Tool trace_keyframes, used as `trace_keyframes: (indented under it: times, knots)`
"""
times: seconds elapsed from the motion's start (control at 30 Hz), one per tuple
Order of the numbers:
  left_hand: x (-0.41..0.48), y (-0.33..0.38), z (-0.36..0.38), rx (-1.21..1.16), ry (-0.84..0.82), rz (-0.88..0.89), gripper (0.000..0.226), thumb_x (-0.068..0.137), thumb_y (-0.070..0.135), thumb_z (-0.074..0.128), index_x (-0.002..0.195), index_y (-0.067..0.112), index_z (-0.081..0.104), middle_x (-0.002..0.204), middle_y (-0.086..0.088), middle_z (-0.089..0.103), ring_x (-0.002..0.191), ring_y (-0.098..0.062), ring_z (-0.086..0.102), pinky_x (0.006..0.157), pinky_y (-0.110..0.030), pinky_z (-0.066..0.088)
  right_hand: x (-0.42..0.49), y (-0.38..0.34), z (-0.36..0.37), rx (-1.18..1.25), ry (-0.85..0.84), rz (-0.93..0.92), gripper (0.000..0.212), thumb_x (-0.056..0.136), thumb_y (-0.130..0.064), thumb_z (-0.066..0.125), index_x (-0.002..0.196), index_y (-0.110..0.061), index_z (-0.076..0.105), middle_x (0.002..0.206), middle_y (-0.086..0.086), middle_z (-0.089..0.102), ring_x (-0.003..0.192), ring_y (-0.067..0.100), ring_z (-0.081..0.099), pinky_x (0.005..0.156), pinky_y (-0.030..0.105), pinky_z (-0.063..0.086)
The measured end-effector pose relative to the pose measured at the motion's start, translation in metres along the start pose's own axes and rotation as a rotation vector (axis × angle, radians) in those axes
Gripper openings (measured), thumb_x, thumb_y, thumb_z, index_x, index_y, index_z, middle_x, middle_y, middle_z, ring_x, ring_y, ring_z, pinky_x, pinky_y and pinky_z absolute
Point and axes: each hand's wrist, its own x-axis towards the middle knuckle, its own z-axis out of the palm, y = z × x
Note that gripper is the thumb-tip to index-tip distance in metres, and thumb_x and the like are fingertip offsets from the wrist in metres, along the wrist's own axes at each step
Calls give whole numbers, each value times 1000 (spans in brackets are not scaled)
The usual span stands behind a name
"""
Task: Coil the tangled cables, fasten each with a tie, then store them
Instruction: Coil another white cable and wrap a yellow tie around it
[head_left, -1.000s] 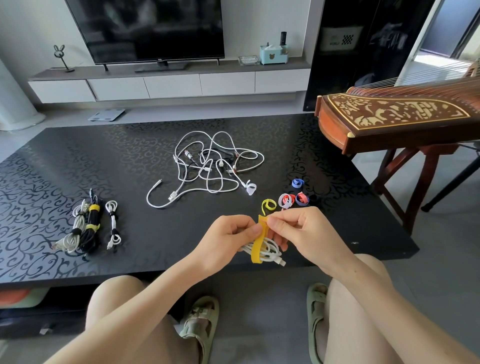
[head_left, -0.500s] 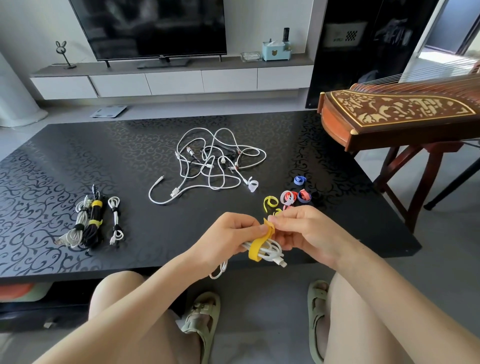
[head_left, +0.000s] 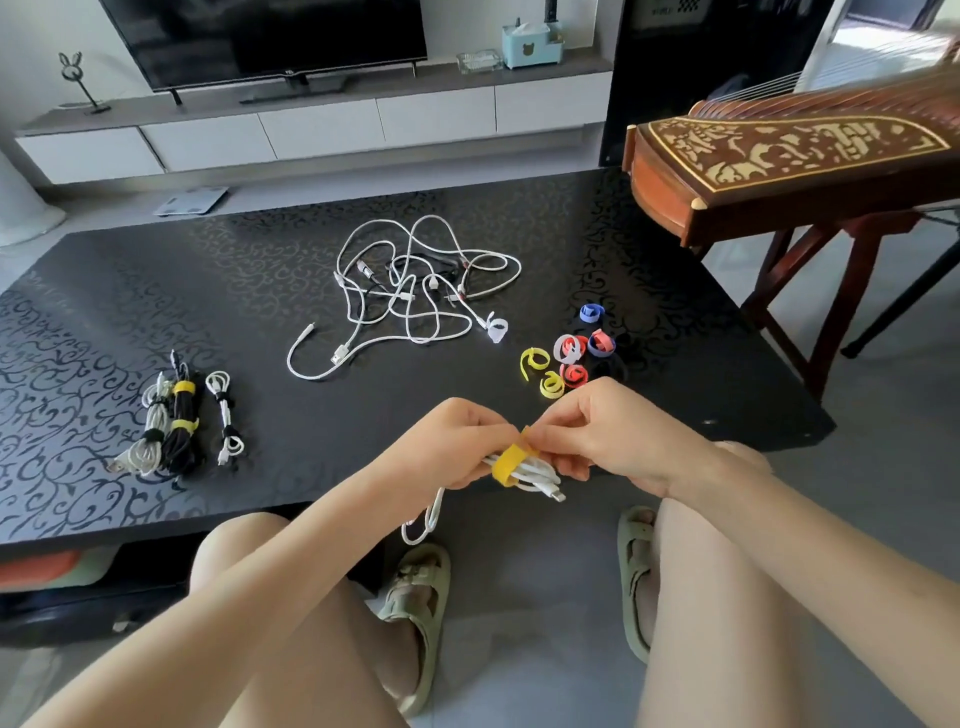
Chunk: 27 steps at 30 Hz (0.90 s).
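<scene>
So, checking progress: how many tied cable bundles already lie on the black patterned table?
3, side by side at left: a grey-white bundle, a black bundle with yellow ties, a small white bundle. One more may hide among them.

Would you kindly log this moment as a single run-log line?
phase: fastening | left hand: grips coiled white cable | right hand: pinches yellow tie wrapped round it | pending: tangled cables | done: tied bundles
</scene>
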Motion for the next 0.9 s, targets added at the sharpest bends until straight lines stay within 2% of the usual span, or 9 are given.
trace_keyframes:
  times: [0.1,0.23,0.3,0.4,0.57,0.63,0.73,0.83,0.9]
  knots:
    - [-1,-2,1,-20,-25,27,45,87,13,59,43,18,47,47,0,25,42,-12,17,37,-16,15,-4,4,8,-74,131,-80,20,90,-16,65,75,-5,74,52,-5,63,46,2,52,44,17,41]
    - [-4,-6,1,-78,-40,117,38,89,10,57,51,12,52,49,0,28,43,-11,18,38,-17,15,-3,10,12,123,199,-52,13,85,-14,69,78,-3,73,59,0,67,50,6,56,45,19,44]
    - [-6,-10,2,-122,-50,148,44,90,9,55,47,18,55,45,5,31,41,-8,19,38,-15,16,-4,12,14,237,198,-28,10,84,-13,70,77,-5,72,58,0,67,49,5,56,44,18,44]
    - [-6,-16,4,-197,-25,121,47,91,11,54,45,21,55,45,7,30,40,-7,18,37,-15,17,-5,14,19,283,247,-63,13,82,-14,73,77,-2,69,56,0,66,47,7,57,43,19,44]
    - [-8,-21,5,-264,12,96,21,81,13,58,62,4,53,46,5,24,40,-9,15,38,-18,14,-9,14,27,144,332,-224,23,85,-21,69,77,0,70,53,-5,61,48,5,51,50,18,41]
    - [-9,-22,3,-268,20,108,26,87,13,58,63,4,55,46,6,27,40,-8,16,37,-16,16,-9,13,25,243,283,-158,30,92,-24,60,79,1,71,62,2,63,55,7,52,56,22,43]
    - [-13,-21,2,-200,30,152,36,86,25,63,53,12,56,49,1,33,45,-13,22,42,-15,20,-5,13,20,616,91,122,27,96,-19,52,83,-1,68,71,6,64,61,11,55,62,25,48]
    - [-15,-20,3,-137,47,177,36,87,27,63,61,3,59,64,-13,41,63,-26,31,56,-28,24,-3,14,20,782,-95,273,12,85,-14,61,85,-2,65,73,7,63,61,12,55,61,22,47]
    - [-17,-20,3,-123,41,174,32,87,28,62,62,8,64,67,-15,45,67,-28,33,58,-31,25,-2,15,19,849,-173,354,19,75,-16,66,88,-2,66,73,7,63,63,12,53,62,21,45]
